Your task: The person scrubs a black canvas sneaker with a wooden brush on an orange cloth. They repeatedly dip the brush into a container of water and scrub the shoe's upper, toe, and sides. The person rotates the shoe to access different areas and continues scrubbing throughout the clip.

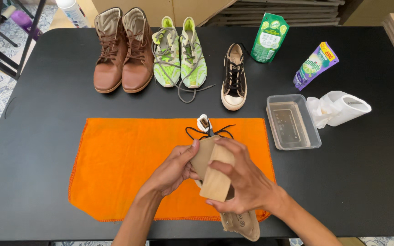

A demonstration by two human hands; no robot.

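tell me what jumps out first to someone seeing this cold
The bright orange cloth spread across the middle of the black table, where the left hand steadies a shoe and the right hand presses a wooden block to it. Behind, brown boots and lime green sneakers stand in a row.

**2 refill pouches at the far edge of the table**

On the black table (42, 136), a green pouch (269, 38) with a white label panel stands at 1 o'clock. A purple pouch (315, 65) with green and yellow print lies tilted near it, at 2 o'clock. A white spray can (71, 11) with a pale label stands at 11 o'clock.
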